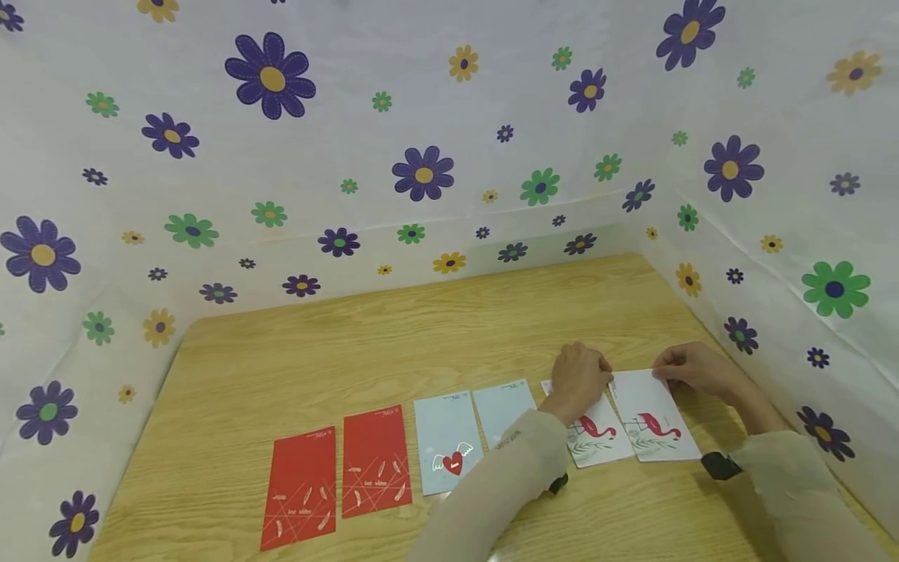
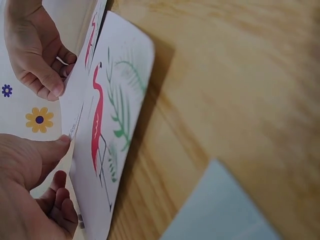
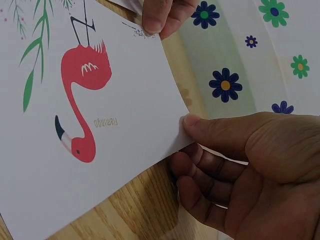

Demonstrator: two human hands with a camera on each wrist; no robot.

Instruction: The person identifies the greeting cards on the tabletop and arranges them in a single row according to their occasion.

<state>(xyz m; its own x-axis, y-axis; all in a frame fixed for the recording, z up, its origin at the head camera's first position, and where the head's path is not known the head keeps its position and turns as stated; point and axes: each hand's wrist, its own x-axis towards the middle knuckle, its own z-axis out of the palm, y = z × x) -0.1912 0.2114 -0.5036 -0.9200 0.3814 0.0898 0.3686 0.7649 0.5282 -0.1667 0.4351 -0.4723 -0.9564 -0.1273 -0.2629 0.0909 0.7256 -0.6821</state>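
Two white cards with a red flamingo lie side by side at the right of the row in the head view. My right hand (image 1: 705,378) pinches the upper right corner of the rightmost flamingo card (image 1: 653,406) between thumb and fingers. At that card's upper left corner is my left hand (image 1: 579,378), its thumb (image 3: 156,17) pressed on the printed edge in the right wrist view. The other flamingo card (image 1: 597,445) lies just left, partly hidden under my left hand and wrist. Its leaf pattern (image 2: 117,110) shows in the left wrist view.
Left of the flamingo cards are two light blue cards, one with a winged heart (image 1: 453,462), the other (image 1: 502,402) partly behind my left sleeve. Two red cards (image 1: 302,476) lie farther left on the wooden table (image 1: 316,343). Flower-printed white sheeting (image 1: 337,133) encloses the table's back and sides.
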